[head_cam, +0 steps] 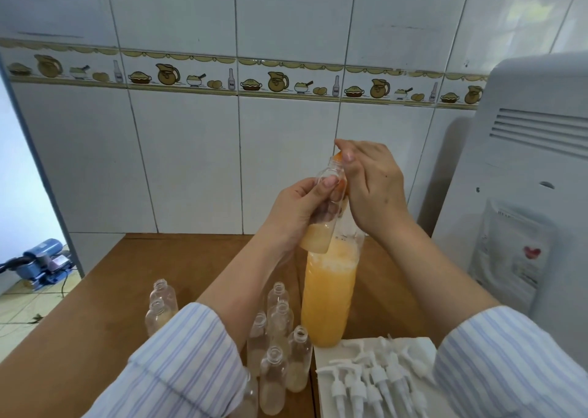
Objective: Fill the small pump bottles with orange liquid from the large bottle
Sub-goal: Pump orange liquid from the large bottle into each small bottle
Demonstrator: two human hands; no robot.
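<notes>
Nearest us, clear small plastic bottles [274, 382] are standing uncapped, barely filled. Our left hand [296, 214] is gripping one part-filled small bottle [324, 214] while our right hand [369, 182] is pinching the orange-liquid large bottle's [329, 296] top; most filling remains.

Your sleeves [187, 350] are white with thin pale-blue stripes. The large bottle [329, 303] in front of you is clear, filled with cloudy orange liquid. The small bottle [321, 223] you hold is clear with a pale yellowish layer at its bottom. The pump heads [372, 382] near right are white on a white tray [327, 354]. The bench [105, 306] is warm brown wood. The far wall tiles [191, 156] are white, crossed by a yellow-ochre band [178, 77] of jugs, pies and bottles.
</notes>
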